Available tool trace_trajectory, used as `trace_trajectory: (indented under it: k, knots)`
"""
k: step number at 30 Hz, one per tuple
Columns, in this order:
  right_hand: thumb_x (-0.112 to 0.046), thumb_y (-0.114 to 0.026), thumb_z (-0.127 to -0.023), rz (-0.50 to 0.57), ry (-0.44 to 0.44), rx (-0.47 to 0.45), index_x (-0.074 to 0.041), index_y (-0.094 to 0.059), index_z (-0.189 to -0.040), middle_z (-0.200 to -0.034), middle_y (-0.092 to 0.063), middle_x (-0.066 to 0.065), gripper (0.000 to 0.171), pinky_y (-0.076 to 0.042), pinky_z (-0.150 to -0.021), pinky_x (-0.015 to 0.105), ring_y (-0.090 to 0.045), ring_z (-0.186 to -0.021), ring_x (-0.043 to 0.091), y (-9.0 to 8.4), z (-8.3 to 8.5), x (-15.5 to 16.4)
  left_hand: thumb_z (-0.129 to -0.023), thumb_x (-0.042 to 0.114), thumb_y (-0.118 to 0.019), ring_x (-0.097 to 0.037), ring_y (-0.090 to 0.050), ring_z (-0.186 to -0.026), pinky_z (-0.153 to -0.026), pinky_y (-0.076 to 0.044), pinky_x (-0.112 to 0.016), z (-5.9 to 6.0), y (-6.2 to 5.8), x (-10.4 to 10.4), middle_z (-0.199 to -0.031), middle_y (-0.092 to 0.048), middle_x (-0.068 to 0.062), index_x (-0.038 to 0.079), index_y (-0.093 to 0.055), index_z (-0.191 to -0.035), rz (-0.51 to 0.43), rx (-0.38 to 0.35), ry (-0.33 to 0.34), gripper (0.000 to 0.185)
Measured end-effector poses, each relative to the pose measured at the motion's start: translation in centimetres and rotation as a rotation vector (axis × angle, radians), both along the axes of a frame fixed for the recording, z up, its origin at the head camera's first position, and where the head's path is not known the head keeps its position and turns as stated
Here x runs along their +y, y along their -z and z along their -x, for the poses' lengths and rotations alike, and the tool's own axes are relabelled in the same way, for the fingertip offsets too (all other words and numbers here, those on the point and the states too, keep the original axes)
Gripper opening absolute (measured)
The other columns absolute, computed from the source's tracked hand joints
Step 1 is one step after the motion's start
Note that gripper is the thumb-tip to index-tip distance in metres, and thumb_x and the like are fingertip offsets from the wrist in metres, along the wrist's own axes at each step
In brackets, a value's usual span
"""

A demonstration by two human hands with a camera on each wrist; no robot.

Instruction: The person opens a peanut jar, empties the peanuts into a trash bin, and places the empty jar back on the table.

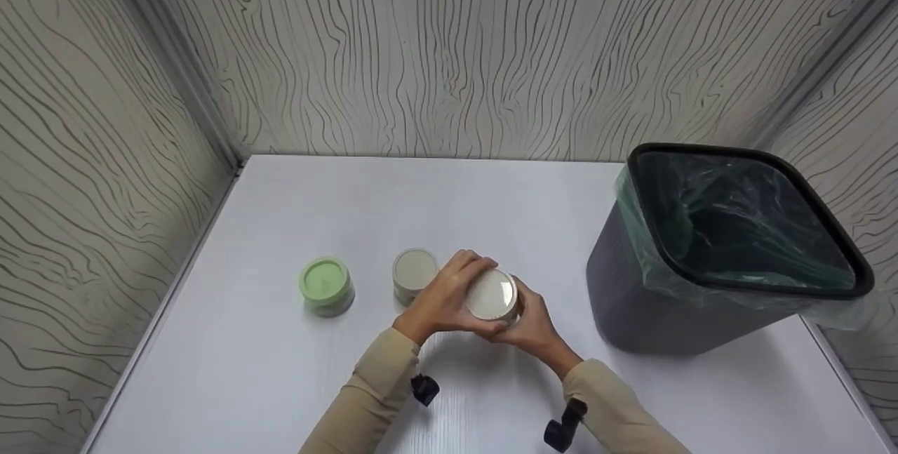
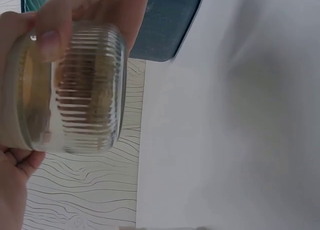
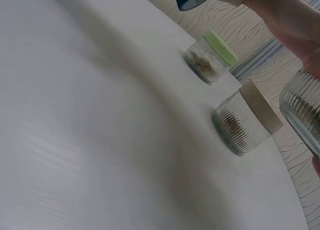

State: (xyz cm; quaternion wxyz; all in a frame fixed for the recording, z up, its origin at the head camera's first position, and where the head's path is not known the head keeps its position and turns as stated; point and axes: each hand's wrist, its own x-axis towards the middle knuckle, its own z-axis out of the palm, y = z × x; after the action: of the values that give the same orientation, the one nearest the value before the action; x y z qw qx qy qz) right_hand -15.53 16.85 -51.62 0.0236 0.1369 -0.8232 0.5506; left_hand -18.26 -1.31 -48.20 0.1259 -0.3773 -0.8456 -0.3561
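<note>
Both hands hold a ribbed glass jar with a cream lid (image 1: pixel 491 295) above the white table. My left hand (image 1: pixel 443 297) curls round the lid end from the left. From the right, my right hand (image 1: pixel 537 328) grips the glass body, its thumb lying across the ribbed side (image 2: pixel 85 90) in the left wrist view. Something brownish shows through the glass. Just left of the hands stands a second jar with a beige lid (image 3: pixel 261 106), partly covered by my left hand in the head view. Farther left is a smaller jar with a green lid (image 1: pixel 325 282).
On the right side of the table (image 1: pixel 449 201) stands a tall grey bin (image 1: pixel 642 314), its black rim lined with a translucent green bag (image 1: pixel 635 229). Wood-patterned panels (image 1: pixel 435 54) close off the back and sides. Both standing jars have brownish contents at the bottom.
</note>
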Motion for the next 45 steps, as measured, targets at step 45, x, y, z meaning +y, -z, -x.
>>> trace_trajectory:
  k: [45]
  knots:
    - [-0.011, -0.088, -0.057, -0.08, 0.041, 0.025, 0.006, -0.044, -0.139, -0.136, -0.057, 0.02, 0.095, -0.046, -0.107, 0.041, -0.055, -0.124, 0.034, 1.4, 0.5, 1.5, -0.077, 0.024, -0.074, -0.025, -0.045, -0.138, -0.111, -0.044, -0.034, -0.5, -0.6, 0.1, -0.149, -0.043, -0.012, 0.003, -0.039, -0.144, 0.188, -0.088, 0.129, 0.079]
